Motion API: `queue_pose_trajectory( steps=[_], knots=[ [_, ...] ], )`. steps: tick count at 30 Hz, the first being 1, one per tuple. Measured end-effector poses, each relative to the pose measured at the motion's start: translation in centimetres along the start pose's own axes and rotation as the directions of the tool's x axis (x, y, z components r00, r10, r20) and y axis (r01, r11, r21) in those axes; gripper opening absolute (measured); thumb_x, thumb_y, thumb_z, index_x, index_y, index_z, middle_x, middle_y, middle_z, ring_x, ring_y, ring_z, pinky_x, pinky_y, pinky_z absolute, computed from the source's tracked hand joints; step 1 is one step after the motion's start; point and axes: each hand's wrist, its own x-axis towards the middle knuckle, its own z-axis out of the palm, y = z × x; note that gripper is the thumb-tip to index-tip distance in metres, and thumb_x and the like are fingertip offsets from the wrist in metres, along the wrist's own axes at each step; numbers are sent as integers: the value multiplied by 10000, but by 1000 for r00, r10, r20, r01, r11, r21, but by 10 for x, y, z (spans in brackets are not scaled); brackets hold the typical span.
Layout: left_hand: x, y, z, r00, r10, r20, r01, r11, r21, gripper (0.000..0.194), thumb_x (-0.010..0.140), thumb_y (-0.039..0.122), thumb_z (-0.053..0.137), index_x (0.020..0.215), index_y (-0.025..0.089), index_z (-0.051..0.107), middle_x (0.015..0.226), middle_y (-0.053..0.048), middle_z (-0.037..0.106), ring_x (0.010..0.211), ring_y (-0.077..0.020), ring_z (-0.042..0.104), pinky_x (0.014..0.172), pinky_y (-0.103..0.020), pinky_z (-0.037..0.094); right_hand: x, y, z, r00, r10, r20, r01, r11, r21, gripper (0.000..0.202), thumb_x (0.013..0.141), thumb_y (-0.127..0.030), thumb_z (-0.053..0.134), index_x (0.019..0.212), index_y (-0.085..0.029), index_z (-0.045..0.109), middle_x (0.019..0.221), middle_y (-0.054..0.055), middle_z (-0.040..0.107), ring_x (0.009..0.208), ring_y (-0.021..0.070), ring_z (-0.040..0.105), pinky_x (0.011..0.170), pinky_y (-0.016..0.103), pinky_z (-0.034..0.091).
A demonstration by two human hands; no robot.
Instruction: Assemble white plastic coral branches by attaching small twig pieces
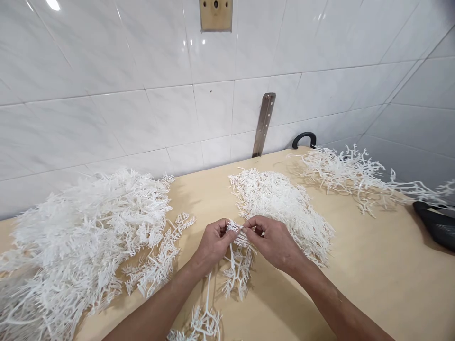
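Note:
My left hand [213, 240] is closed around a white plastic branch [232, 226] with many thin needle-like tips, probably part of an artificial plant. Its stem and lower twigs [237, 274] hang beneath the fingers. On the other side, my right hand [273, 239] pinches the same branch with thumb and forefinger, close to the left fingertips. Just beyond the right hand lies a pile of short white needled pieces [280, 203]. Another loose white branch [206, 322] rests on the table below the left hand, partly hidden by the forearm.
A large heap of white branches [88, 227] covers the table's left, with one loose branch [159, 263] beside it. Bare white stems [344, 173] lie at the back right. A black object [437, 227] sits at the right edge. A metal bracket [264, 125] stands against the tiled wall.

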Motion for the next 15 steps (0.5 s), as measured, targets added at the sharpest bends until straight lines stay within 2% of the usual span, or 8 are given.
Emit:
queue_pose_trajectory(
  steps=[4, 9, 12, 15],
  knots=[
    [1, 2, -2, 1000, 27, -11, -26, 996, 81, 313, 751, 422, 714, 725, 139, 584, 656, 13, 510, 619, -107, 447, 583, -226, 359, -2, -5, 2, 998, -59, 1, 59, 996, -73, 173, 858, -283, 534, 796, -218, 681, 649, -5, 642, 575, 152, 559, 543, 270, 409],
    [-1, 6, -1, 1000, 8, -18, -5, 990, 139, 353, 734, 407, 713, 614, 166, 486, 575, 51, 416, 550, -83, 364, 527, -214, 294, -1, -1, 10, 965, -255, -55, 236, 943, -234, 194, 913, -220, 475, 783, -206, 620, 756, 25, 669, 632, 155, 579, 607, 285, 422],
    [-5, 8, 3, 997, -61, 51, 58, 997, 52, 328, 725, 414, 728, 656, 159, 534, 600, 32, 484, 552, -92, 422, 527, -216, 329, 3, 9, 8, 935, -312, -170, 238, 905, -352, 211, 906, -191, 459, 728, -202, 571, 717, 42, 631, 619, 163, 556, 588, 289, 408],
    [-7, 8, 5, 994, -92, 55, 92, 996, -11, 357, 706, 449, 751, 679, 151, 556, 603, 28, 501, 517, -75, 414, 497, -205, 320, 10, 18, -3, 901, -288, -323, 165, 919, -358, 178, 890, -206, 482, 732, -208, 563, 730, 42, 628, 621, 163, 556, 601, 288, 420]
  ],
)
